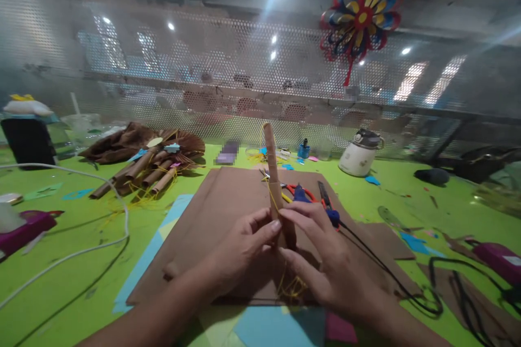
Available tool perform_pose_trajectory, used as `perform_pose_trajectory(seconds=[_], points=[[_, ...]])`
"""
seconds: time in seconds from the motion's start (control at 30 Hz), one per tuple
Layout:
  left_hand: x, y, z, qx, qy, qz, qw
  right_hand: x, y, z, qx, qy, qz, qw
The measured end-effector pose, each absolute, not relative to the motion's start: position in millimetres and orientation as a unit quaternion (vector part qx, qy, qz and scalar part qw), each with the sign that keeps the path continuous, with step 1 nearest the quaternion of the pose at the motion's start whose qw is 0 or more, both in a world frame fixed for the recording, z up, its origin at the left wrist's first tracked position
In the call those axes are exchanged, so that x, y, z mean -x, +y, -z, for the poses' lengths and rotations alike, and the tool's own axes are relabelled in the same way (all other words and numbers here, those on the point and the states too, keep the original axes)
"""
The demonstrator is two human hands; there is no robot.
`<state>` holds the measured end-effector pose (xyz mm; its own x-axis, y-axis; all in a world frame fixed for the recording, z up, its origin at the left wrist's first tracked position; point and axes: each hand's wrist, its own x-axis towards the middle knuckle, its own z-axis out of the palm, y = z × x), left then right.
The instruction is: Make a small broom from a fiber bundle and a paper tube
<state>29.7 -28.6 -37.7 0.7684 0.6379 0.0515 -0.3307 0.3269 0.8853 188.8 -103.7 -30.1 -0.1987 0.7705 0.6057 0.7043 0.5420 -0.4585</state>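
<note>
A rolled brown paper tube (271, 152) stands nearly upright above the brown board, with yellow string (274, 199) running along it. My left hand (254, 233) pinches the tube's lower part between thumb and fingers. On the other side, my right hand (321, 249) has its thumb and fingers spread apart, the fingertips at the tube and string. Whether the right fingertips press on the string is unclear. A loose tangle of yellow string (293, 286) hangs below the hands. The tube's lower end is partly hidden by my fingers.
The brown board (220, 200) lies on a green table (158, 222). Red-handled pliers (311, 193) and a blue tool with a black cord (366, 249) lie behind my right hand. Bundled paper tubes (150, 171) are at left, a white jug (360, 154) at right.
</note>
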Motion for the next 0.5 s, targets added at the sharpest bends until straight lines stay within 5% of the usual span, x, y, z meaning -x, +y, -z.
perform_pose_trajectory(seconds=[0.5], points=[[-31.9,-35.0,42.0,-0.462,0.153,-0.306,0.819,-186.4,-98.7,32.9,0.466,-0.741,-0.103,0.472]])
